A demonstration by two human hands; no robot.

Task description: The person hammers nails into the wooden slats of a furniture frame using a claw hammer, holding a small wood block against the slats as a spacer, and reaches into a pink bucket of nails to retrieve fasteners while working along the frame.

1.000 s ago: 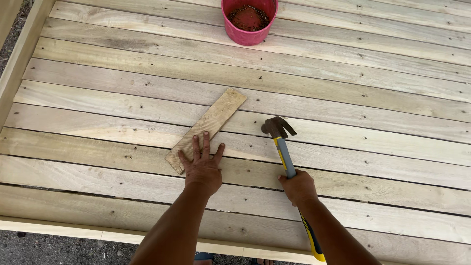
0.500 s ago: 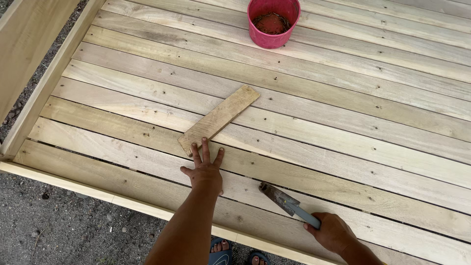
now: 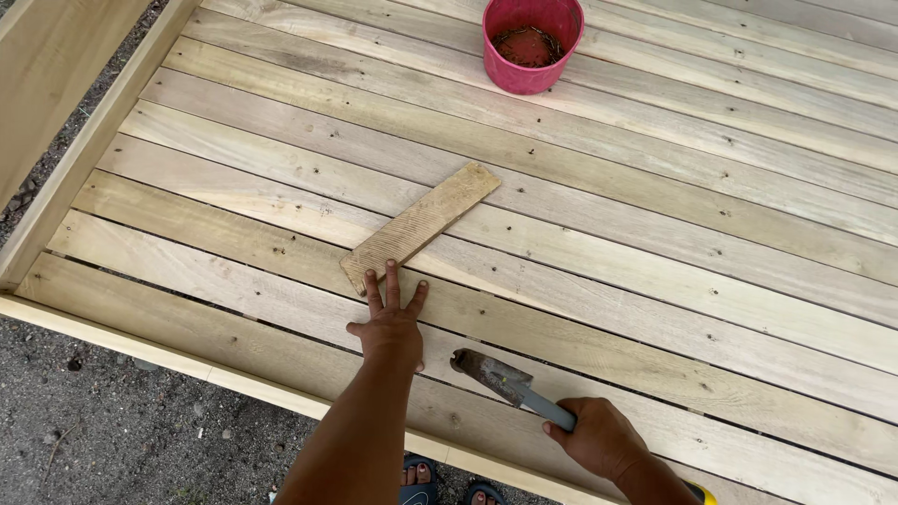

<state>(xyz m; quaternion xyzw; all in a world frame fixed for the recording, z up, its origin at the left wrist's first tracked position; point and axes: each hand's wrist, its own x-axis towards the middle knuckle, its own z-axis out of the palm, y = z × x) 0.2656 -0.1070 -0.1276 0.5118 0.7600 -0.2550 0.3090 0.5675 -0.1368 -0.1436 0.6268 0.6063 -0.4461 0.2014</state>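
Left hand [image 3: 391,323] lay flat and open, fingertips touching the loose board [image 3: 421,225]. Right hand [image 3: 599,438] gripped the hammer [image 3: 505,380], head down on the planks [image 3: 655,252].

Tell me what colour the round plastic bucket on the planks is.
Pink round plastic bucket, clearest in the head view.

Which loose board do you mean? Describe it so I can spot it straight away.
Start at the pink bucket at the top of the plank deck. Down-left from it, a short board lies diagonally across the planks, left hand fingertips at its lower end. It alone runs crosswise and unnailed.
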